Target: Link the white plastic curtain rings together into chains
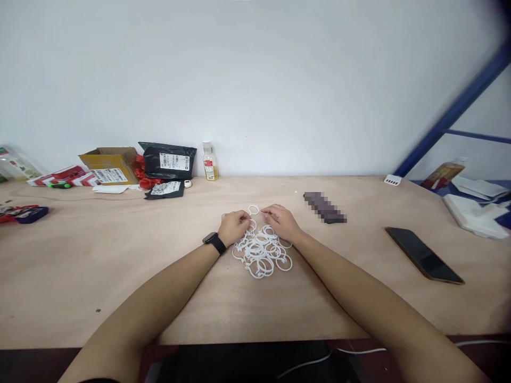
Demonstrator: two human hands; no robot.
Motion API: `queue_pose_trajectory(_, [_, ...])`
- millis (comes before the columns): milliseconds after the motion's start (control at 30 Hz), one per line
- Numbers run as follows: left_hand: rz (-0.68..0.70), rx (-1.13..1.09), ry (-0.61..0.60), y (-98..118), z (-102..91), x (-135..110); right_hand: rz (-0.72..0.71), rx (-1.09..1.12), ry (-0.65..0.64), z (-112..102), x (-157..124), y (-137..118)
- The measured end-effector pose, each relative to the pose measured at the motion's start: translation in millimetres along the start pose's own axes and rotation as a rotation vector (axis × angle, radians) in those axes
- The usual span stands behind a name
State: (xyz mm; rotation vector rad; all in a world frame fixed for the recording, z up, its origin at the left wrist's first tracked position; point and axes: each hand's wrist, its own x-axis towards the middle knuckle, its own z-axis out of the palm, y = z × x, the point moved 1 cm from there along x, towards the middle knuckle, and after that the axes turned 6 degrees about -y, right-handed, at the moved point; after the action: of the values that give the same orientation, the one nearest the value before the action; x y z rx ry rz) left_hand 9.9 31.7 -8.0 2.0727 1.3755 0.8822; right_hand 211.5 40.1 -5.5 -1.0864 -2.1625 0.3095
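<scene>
A heap of white plastic rings (pixel 259 250), several with small tabs like curtain rings, lies on the wooden table between my forearms. My left hand (pixel 235 226), with a black watch on its wrist, is at the heap's far left edge. Its thumb and fingers are pinched together at a white plastic ring (pixel 254 209) just beyond the heap; the exact contact is too small to see clearly. From the right, my right hand (pixel 282 221) reaches over the heap. Its index finger and thumb are apart, fingertips close to that same ring, with nothing visible between them.
On the table (pixel 191 314), a phone (pixel 425 255) and a pixelated dark object (pixel 325 207) lie to the right. A cardboard box (pixel 112 165), black parcel (pixel 170 161) and bottle (pixel 209 161) stand along the wall. A white charger block (pixel 392 180) sits at the back right.
</scene>
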Motion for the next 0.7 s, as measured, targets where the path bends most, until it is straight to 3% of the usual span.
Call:
queue_pose_trajectory(167, [0.069, -0.107, 0.144, -4, -0.8, 3, 0.004, 0.049, 0.003, 0, -1, -2])
queue_pose_trajectory(367, [0.029, -0.307, 0.137, -10, 2.4, 3, -0.116, 0.078, -0.092, 0, -7, -18])
queue_pose_trajectory(567, [0.098, -0.246, 0.078, -3, 0.5, -2, -0.218, 0.021, -0.143, 3, -7, -27])
queue_pose_trajectory(700, [0.281, -0.092, 0.18, 8, -6.7, -5, -0.162, -0.004, -0.045, 3, -7, -24])
